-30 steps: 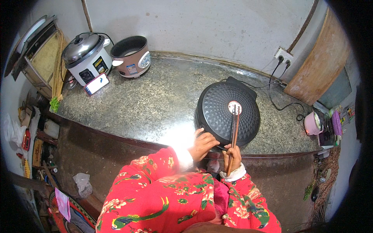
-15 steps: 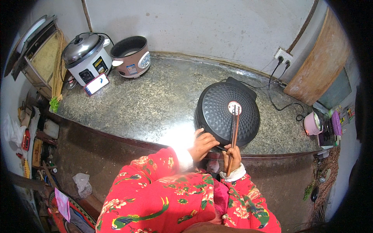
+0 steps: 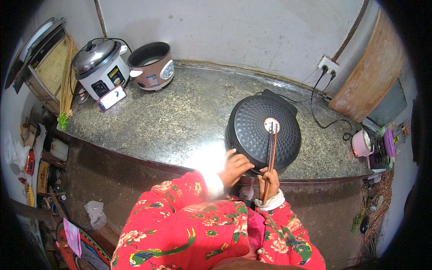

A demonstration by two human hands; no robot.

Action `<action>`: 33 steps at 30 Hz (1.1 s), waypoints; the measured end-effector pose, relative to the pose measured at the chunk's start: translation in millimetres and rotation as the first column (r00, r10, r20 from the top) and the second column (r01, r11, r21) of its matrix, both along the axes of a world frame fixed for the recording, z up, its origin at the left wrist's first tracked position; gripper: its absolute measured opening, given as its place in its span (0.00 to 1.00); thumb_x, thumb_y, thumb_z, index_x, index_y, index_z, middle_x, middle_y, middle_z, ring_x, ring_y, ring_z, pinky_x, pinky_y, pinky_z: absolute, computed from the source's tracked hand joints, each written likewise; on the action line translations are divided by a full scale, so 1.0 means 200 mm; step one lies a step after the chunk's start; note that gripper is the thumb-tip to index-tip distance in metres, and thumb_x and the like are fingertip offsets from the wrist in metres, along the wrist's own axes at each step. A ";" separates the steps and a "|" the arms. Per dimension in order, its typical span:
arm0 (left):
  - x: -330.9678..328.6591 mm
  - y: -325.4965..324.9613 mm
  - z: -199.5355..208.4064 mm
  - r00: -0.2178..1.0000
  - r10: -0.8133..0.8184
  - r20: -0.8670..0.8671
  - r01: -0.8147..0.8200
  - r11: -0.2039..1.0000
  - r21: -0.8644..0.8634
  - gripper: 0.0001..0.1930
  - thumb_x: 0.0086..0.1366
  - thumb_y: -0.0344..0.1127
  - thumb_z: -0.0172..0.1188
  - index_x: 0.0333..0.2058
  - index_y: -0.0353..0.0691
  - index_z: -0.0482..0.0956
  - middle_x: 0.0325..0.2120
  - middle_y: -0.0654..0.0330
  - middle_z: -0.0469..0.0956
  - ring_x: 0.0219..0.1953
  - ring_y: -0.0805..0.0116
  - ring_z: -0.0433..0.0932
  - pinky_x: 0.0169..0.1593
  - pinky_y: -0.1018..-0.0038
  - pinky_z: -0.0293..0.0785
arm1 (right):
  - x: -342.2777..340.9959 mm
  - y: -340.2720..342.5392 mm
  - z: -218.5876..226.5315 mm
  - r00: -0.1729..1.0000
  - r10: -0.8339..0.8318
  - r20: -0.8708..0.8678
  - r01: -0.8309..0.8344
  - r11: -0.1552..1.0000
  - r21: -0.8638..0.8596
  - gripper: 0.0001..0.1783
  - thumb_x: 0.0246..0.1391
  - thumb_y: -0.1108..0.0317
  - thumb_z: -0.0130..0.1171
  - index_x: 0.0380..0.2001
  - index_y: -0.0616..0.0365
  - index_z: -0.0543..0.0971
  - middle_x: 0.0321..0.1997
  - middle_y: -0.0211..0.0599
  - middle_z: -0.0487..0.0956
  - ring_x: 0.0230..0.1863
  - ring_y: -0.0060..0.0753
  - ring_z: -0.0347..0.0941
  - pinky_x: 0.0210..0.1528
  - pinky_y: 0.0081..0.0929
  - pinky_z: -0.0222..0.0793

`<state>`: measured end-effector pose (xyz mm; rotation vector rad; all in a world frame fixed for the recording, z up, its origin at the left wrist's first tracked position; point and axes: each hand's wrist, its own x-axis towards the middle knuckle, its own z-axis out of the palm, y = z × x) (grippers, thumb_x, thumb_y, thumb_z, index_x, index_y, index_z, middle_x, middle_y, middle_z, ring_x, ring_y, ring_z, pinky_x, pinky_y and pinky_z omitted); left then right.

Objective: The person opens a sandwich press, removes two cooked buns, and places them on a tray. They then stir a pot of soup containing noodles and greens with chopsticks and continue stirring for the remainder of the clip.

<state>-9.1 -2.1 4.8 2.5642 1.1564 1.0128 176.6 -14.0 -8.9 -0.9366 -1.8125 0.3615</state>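
A round black electric griddle [image 3: 252, 117] with a diamond-patterned lid stands on the speckled counter, its lid down. Against its front left edge, my left hand [image 3: 235, 170] is closed around part of the front handle. My right hand [image 3: 269, 183] grips a pair of brown chopsticks [image 3: 272, 153], whose far tips lie over the round pale label on the lid. That hand is also up against the right end of the handle; its fingertips are partly hidden by the chopsticks. Red floral sleeves with white cuffs cover both arms.
A grey-white rice cooker [image 3: 101, 63] and an open brown cooker pot [image 3: 155, 74] stand back left, a phone [image 3: 111, 98] leaning before them. Black cords run to a wall socket [image 3: 327, 66]. A wooden board [image 3: 373, 67] leans at right, near a small pink pot [image 3: 361, 143].
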 end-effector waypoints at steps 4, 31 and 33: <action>0.00 0.00 0.00 1.000 -0.010 0.005 0.010 1.000 0.014 0.21 0.43 0.26 0.52 0.41 0.46 0.70 0.37 0.63 0.71 0.46 0.66 0.67 0.56 0.57 0.51 | 0.00 0.00 0.01 1.000 0.003 -0.005 -0.003 1.000 -0.017 0.10 0.39 0.82 0.54 0.22 0.61 0.63 0.28 0.45 0.68 0.30 0.38 0.67 0.35 0.27 0.62; 0.00 0.01 -0.01 1.000 -0.010 -0.004 0.010 1.000 0.012 0.22 0.43 0.26 0.53 0.41 0.46 0.69 0.38 0.64 0.70 0.47 0.67 0.66 0.56 0.58 0.50 | 0.00 0.00 0.00 1.000 -0.012 -0.013 0.011 0.999 -0.045 0.09 0.37 0.80 0.55 0.21 0.61 0.64 0.28 0.45 0.70 0.31 0.44 0.67 0.36 0.32 0.63; 0.00 0.01 -0.01 1.000 -0.008 0.007 0.008 1.000 0.017 0.22 0.42 0.26 0.53 0.41 0.46 0.69 0.37 0.64 0.70 0.47 0.68 0.66 0.56 0.58 0.50 | 0.00 0.00 0.00 1.000 -0.014 -0.020 0.013 0.999 -0.043 0.09 0.37 0.80 0.55 0.22 0.61 0.65 0.28 0.45 0.70 0.31 0.44 0.67 0.36 0.32 0.63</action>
